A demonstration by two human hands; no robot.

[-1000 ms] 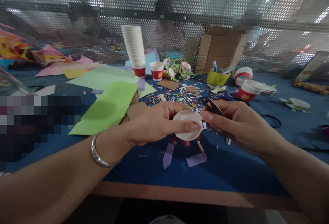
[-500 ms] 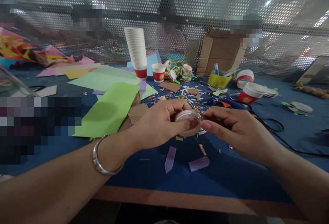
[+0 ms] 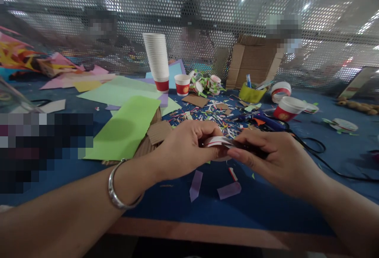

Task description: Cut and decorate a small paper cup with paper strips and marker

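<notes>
A: Where was the cut paper-cup base (image 3: pixel 215 141), please?

B: It was between the two hands, raised above the blue table (image 3: pixel 166 206). It lay at the fingertip side of the left hand (image 3: pixel 185 147), and to the left of the right hand (image 3: pixel 263 155).

A: Which hand was nearer to it?

B: The left one, because this hand held it. The thumb was on the near side and the bent fingers on the far side, so it was pinched between them.

A: And the right hand?

B: It pinched a thin metal tool (image 3: pixel 228 141) between thumb and fingers. Perhaps these were scissors, but the fingers covered most of it, so I could not tell.

A: How were the two things directed?

B: The base was tilted nearly edge-on, with its red-lined side running crosswise, from left to right. The tool also pointed crosswise, from the right hand toward the left, and its tip met the right end of the base. Whether it touched the paper or only overlapped in view, I could not say.

A: What lay nearby?

B: Purple paper strips (image 3: pixel 229 191) lay on the person's side, and a blue glue gun (image 3: pixel 272 122) beyond the right hand.
</notes>
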